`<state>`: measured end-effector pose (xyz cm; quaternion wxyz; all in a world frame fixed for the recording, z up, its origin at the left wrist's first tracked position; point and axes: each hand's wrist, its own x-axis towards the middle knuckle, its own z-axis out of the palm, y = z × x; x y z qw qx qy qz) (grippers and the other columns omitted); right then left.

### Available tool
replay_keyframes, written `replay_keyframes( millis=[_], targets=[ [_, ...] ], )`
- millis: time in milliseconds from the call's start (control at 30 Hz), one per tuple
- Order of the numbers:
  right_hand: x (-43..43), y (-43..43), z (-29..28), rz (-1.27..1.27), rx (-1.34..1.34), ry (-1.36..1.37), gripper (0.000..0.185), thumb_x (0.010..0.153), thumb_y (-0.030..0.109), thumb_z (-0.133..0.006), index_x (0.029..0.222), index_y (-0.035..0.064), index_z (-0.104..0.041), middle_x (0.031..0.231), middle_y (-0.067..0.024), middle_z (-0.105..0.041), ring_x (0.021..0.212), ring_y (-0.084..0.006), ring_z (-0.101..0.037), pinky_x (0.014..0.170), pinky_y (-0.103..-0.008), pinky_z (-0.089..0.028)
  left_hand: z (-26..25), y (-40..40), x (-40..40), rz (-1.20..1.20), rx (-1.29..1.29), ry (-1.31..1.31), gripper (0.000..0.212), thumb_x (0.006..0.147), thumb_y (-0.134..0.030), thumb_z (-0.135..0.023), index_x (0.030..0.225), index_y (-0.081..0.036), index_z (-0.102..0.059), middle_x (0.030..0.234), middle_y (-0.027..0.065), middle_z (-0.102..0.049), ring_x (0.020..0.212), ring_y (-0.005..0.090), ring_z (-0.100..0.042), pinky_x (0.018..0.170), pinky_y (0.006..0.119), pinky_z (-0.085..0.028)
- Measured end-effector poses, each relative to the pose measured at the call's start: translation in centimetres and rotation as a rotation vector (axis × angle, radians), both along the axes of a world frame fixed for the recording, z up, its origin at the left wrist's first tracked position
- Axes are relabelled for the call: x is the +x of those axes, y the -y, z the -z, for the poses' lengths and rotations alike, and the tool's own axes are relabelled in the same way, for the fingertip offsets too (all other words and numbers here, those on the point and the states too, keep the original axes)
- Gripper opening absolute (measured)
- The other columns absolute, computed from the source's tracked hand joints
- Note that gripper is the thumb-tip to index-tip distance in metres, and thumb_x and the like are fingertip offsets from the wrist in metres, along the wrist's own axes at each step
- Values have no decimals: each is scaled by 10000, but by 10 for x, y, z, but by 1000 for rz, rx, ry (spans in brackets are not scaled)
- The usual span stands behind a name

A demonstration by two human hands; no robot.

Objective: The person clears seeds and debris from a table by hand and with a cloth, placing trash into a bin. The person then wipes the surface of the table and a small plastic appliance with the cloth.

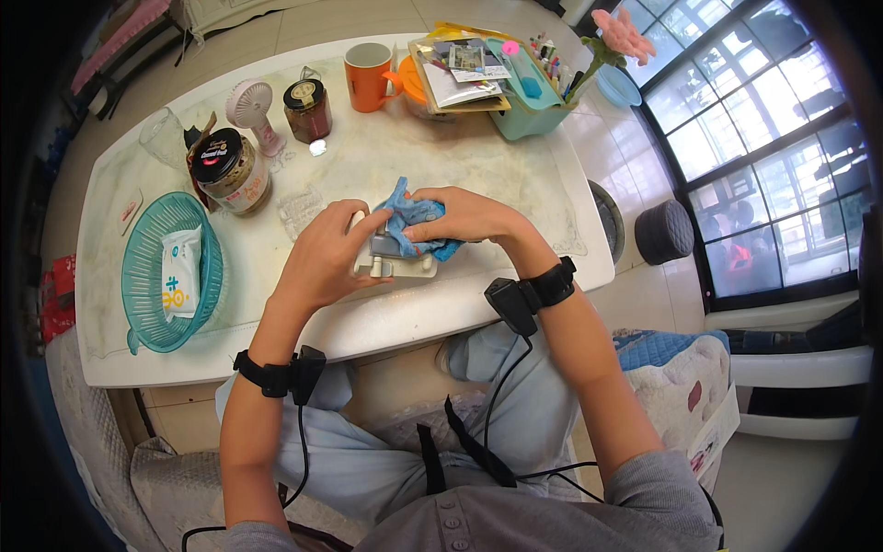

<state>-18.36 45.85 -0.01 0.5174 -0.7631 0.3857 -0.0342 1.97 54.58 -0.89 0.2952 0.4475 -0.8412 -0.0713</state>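
Near the front edge of the table, my left hand grips the left side of a small cream plastic device with a grey panel. My right hand holds a crumpled blue cloth against the top of that device. Much of the device is covered by the cloth and my fingers, so I cannot tell what it is.
Left of my arm stands a teal plastic basket with a wipes packet in it. Farther back are a large lidded jar, a pink handheld fan, a smaller jar, an orange mug and a mint storage box.
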Motion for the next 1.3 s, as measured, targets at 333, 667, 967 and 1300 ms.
replay_keyframes(
  millis=[333,667,967,1300],
  targets=[
    [5,4,3,228,141,231,284,683,125,-630,946,24,-592,826,-41,-601,717,-96,-540,645,-211,-435,0,2,2,-98,88,-102,707,486,-165,-793,1118,-101,-483,984,103,-480,888,289,-504,750,355,-429],
    [8,8,14,681,450,680,209,754,125,-605,929,15,-576,817,-41,-604,699,-107,-574,619,-217,-460,0,2,-3,-142,113,-176,785,505,-253,-798,1168,-66,-420,1028,140,-450,939,311,-466,809,357,-405],
    [14,2,5,647,512,1003,328,782,197,-611,1045,40,-494,889,-45,-580,735,-117,-572,592,-244,-498,-1,5,11,-407,-198,-222,733,550,-246,-796,1150,-32,-433,1011,149,-461,947,296,-461,828,361,-390],
    [30,-14,27,461,-200,535,773,628,183,-744,1253,45,-312,1116,-108,-496,1003,-159,-495,870,-274,-389,7,7,-2,-407,-250,-96,743,571,-259,-787,1158,-11,-405,991,160,-439,914,293,-452,772,360,-408]
  ],
)
